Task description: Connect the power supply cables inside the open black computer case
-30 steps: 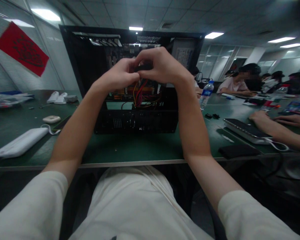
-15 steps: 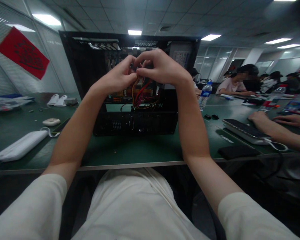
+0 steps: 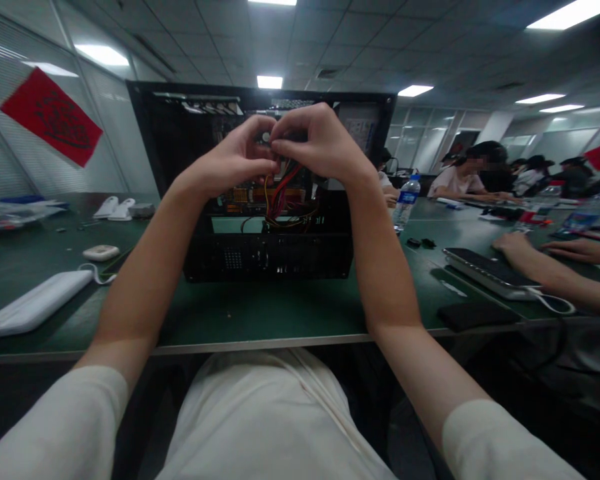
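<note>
My left hand [image 3: 235, 159]: thumb, forefinger parted; right hand [image 3: 325, 145] curled, fingertips close. Both at thin red-and-yellow cable bundle [image 3: 279, 200]; whether gripped, can't tell. Open black metal computer case [image 3: 300, 259] near green table's [image 3: 280, 320] front edge.

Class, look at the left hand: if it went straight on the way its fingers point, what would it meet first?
Most likely the right hand, which faces the left hand closely; depth is unclear there, so the cables might come first.
</note>
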A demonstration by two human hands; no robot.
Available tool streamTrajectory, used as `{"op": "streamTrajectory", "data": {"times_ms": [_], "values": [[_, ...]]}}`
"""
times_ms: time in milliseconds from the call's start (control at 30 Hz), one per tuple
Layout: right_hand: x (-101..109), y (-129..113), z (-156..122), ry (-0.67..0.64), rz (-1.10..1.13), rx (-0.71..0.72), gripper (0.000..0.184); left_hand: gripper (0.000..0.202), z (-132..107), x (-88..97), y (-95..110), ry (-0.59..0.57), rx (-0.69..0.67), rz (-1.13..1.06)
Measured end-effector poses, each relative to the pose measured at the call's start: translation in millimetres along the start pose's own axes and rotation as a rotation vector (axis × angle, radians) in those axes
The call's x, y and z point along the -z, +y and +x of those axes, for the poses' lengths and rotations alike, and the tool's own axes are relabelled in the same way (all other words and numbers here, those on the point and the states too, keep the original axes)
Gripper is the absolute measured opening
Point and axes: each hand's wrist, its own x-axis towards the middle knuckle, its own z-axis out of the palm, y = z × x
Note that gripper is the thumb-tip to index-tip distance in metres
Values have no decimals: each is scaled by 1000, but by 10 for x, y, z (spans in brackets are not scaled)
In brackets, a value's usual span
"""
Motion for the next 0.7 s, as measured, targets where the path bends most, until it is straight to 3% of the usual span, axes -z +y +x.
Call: {"op": "streamTrajectory", "data": {"times_ms": [133,233,400,700], "values": [[-55,39,25,40,-10,-53,4,46,61,-41,-77,101,-82,83],[-88,54,43,64,-19,-66,5,34,82,-63,-96,166,-10,142],[-80,-29,41,60,-16,-56,8,6,23,-27,-62,40,169,82],[-111,22,43,43,24,38,11,12,0,8,-112,-46,145,49]]}}
